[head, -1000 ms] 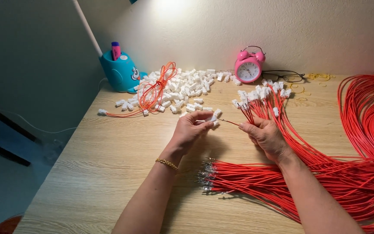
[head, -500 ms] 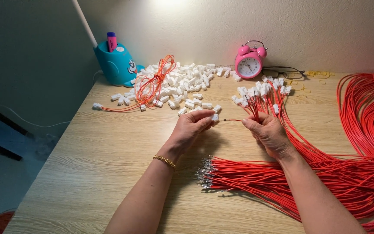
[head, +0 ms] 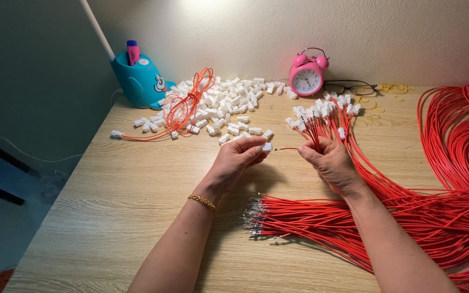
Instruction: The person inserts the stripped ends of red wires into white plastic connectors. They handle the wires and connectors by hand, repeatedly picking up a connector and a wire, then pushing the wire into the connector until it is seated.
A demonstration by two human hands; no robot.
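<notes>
wire tip and connector held a short gap apart, facing each other

the left hand (head: 239, 160) is pinched shut, thumb and forefinger together on a small white plastic connector (head: 267, 147) that pokes out to the right of the fingertips. the right hand (head: 329, 161) is also closed, fingers clamped on a single red wire (head: 287, 148) whose bare metal tip sticks out to the left. the wire's long axis runs nearly level, left to right, and its tip points straight at the connector; the two are just apart, not touching, with the connector directly left of the tip. the left hand is the nearer one to the connector, the right hand the nearer one to the wire. a gold bracelet (head: 202, 202) sits on the left wrist.

behind the right hand, a fan of red wires already capped with white connectors (head: 321, 113) spreads toward the wall. below both hands lies a thick bundle of red wires with bare metal ends (head: 310, 220), ends pointing left. further right, loops of red wire (head: 457, 135) cover the wooden table (head: 109, 217). beyond the left hand is a loose pile of white connectors (head: 229, 103) and a tied orange-red wire coil (head: 188, 103). at the back stand a blue pen holder (head: 139, 81), a pink alarm clock (head: 306, 78) and a pair of glasses (head: 351, 87).
</notes>
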